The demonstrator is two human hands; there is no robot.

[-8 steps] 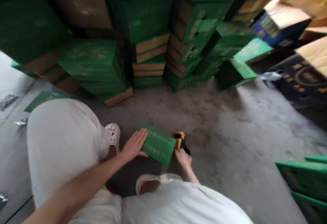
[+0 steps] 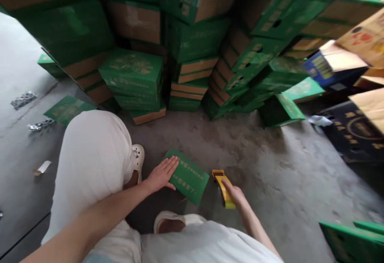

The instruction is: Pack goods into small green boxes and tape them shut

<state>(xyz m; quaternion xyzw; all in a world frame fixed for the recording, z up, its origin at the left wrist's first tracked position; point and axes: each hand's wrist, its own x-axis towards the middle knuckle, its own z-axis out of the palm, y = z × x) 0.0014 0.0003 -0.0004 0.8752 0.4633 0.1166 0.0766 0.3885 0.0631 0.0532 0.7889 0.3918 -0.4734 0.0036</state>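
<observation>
- Flat green printed cardboard sheet [image 2: 189, 179] lies on grey concrete floor [image 2: 270, 167].
- Left hand [image 2: 162, 174] presses its left edge, fingers flat, gripping nothing.
- Right hand [image 2: 237, 195], just right of it, fingers closed round a yellow plastic tool [image 2: 223, 183].

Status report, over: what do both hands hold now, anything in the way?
Left hand open, flat on green card. Right hand grips yellow tool beside card, not touching it. White shoe close to left hand.

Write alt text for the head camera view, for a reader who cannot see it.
A crouching person's left hand rests on a flat green carton on the concrete floor, while the right hand holds a yellow tool beside it. Stacked green boxes stand behind.
</observation>
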